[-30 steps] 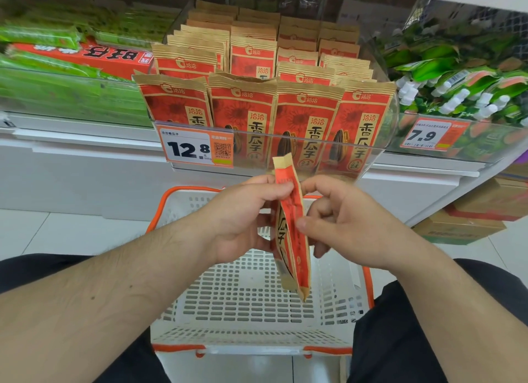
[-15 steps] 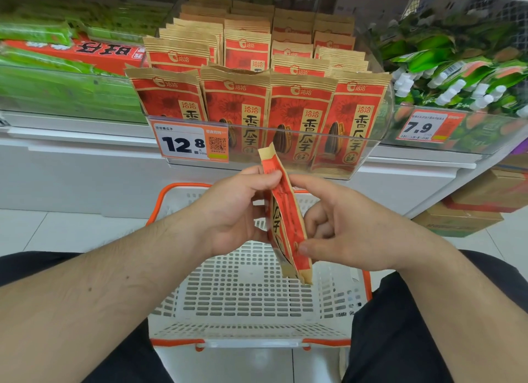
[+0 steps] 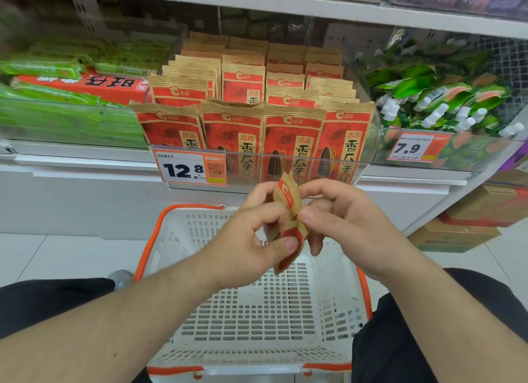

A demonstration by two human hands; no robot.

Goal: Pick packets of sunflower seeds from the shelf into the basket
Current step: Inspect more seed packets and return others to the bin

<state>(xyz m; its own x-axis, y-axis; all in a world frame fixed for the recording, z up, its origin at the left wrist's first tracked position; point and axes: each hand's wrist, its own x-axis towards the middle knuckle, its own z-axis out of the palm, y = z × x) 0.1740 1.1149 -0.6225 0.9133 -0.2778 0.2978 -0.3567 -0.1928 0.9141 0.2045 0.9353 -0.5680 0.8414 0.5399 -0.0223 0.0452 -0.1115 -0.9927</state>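
**Packet held over basket, not yet dropped**

One basket [image 3: 257, 311] is seen below, with nothing visible in it. Four front packets [image 3: 291, 143] are counted on the shelf [image 3: 85, 165], with more behind. One packet [image 3: 287, 208] is pinched by the left hand [image 3: 245, 248] and right hand [image 3: 343, 222]; a loose release could send it onto the rim or floor.

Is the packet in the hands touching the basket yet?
Apart. The head view shows the packet pinched between the left hand and right hand, above the basket.
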